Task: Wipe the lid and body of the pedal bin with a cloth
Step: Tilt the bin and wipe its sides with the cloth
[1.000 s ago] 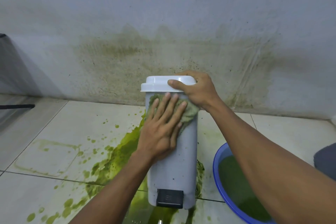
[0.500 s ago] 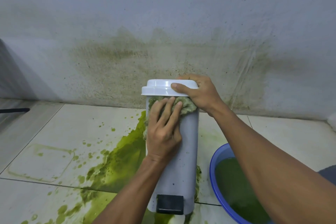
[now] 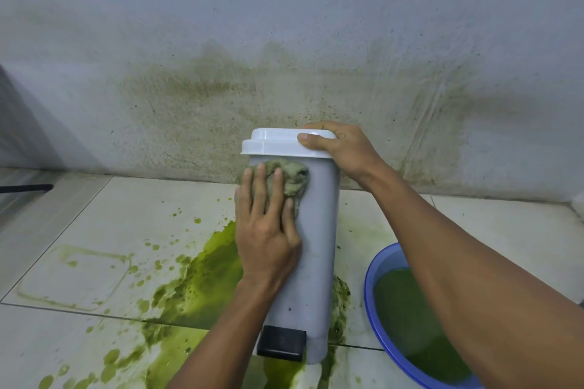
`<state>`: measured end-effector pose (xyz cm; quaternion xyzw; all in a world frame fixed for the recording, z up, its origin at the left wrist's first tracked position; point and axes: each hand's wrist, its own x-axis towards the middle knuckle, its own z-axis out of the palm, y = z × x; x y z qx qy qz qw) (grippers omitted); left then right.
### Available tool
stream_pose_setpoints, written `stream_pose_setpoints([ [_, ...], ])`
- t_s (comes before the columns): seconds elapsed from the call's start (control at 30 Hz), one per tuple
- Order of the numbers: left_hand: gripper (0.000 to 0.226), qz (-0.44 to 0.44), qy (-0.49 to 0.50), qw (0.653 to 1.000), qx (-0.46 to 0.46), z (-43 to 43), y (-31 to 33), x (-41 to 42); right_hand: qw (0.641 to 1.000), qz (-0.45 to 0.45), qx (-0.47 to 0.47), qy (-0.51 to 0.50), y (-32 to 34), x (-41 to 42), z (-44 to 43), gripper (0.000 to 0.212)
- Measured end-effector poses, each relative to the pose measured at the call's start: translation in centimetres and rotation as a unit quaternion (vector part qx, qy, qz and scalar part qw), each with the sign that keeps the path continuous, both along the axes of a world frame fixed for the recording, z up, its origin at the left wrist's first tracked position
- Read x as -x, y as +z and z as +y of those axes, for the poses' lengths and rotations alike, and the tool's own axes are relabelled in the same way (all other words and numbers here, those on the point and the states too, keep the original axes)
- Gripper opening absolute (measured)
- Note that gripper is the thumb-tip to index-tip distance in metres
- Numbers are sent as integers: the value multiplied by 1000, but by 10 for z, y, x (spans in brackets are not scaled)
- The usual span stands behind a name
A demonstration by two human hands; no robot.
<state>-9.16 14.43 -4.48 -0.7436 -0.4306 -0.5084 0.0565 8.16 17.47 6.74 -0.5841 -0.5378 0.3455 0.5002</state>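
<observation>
A tall grey pedal bin [image 3: 319,246] stands upright on the tiled floor against the wall, with a white lid [image 3: 271,144] closed on top and a black pedal [image 3: 281,347] at its base. My left hand [image 3: 265,227] presses a green-stained cloth [image 3: 292,178] flat against the upper left front of the bin body, just under the lid. My right hand [image 3: 341,148] grips the right side of the lid, thumb on the front rim.
A blue basin [image 3: 376,265] of green water sits on the floor right of the bin, partly under my right forearm. Green liquid [image 3: 202,281] is spilled over the tiles left of and below the bin. The wall [image 3: 284,88] behind is stained green.
My left hand has slid the cloth from the middle of the bin's upper front over to its left side. My right hand keeps its hold on the lid.
</observation>
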Motion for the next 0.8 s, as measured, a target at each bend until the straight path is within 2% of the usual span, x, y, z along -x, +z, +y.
stream_pose_setpoints([
  [0.07,49,-11,7,1000,25,-2,3,-9,1000,3,8,4,1,1,2,11],
  [0.13,53,24,-17,1000,12,-7,8,-27,1000,20,16,6,2,-4,1,12],
  [0.27,49,95,-64,993,-22,-16,14,-45,1000,21,20,11,1,-13,-4,34],
  [0.4,48,177,-127,973,-78,-12,12,-34,1000,-4,-8,1,-3,-7,-6,24],
  [0.47,44,145,-108,981,-63,-13,10,-25,999,-10,-33,-6,-6,-4,-7,18],
  [0.63,51,32,-18,999,8,-20,5,-17,999,-12,-47,-12,-12,-2,-11,27],
  [0.7,54,34,-14,999,20,-24,13,-33,999,-12,-40,-13,-9,-3,-11,24],
  [0.8,56,105,-51,993,-4,-30,19,-55,1000,0,-29,3,-7,-10,-13,25],
])
